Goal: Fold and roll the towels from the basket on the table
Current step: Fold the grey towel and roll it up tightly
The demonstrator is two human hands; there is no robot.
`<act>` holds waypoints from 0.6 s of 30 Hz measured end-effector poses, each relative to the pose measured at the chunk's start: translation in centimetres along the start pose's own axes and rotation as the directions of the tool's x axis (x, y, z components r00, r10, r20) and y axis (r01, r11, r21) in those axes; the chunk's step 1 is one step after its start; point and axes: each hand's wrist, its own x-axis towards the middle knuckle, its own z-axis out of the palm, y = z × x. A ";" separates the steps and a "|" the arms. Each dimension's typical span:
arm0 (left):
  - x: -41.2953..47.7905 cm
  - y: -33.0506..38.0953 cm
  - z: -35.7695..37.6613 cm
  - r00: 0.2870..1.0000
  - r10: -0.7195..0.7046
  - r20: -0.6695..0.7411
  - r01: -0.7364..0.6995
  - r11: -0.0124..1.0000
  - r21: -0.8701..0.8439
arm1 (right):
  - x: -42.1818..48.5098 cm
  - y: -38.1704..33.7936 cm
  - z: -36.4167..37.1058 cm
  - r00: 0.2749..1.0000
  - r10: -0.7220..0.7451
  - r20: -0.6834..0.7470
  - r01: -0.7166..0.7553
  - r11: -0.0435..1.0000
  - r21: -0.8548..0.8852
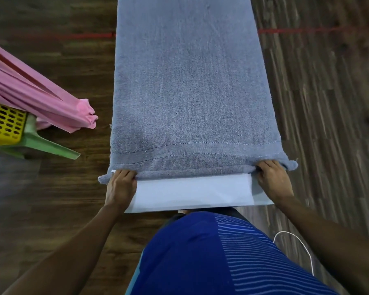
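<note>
Towel: long grey-blue terry towel (190, 92) along white counter (192, 194), near hem rolled.
Hands: left hand (120, 185), right hand (274, 177) grip the roll's ends.
Tag: small white tag (113, 171), near left corner, unreadable.

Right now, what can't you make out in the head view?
Far end of the gray-blue towel: cut off by the top edge, head view.
Fingertips of left hand and right hand: curled into the towel's rolled edge.
Contents of the yellow basket: hidden by the pink towel and the left edge.
</note>
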 end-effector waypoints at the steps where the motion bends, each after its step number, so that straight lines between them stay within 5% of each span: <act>1: 0.0 -0.1 0.0 1.000 0.008 0.021 -0.009 1.000 0.021 | 0.1 0.1 -0.2 1.000 0.004 0.015 -0.004 1.000 -0.006; 7: 1.0 -0.2 -0.2 0.987 -0.100 0.124 0.078 0.982 0.171 | 1.9 0.0 -0.8 0.976 0.136 0.170 -0.122 0.988 -0.091; 13: 1.8 0.2 0.0 0.978 -0.204 -0.044 0.207 0.972 0.108 | 1.7 -0.1 0.0 0.997 0.043 -0.058 -0.045 0.999 -0.027; 18: 0.4 -0.2 1.4 1.000 0.013 -0.017 -0.013 1.000 0.015 | 0.3 -0.2 1.4 0.997 -0.079 -0.002 0.079 0.996 -0.045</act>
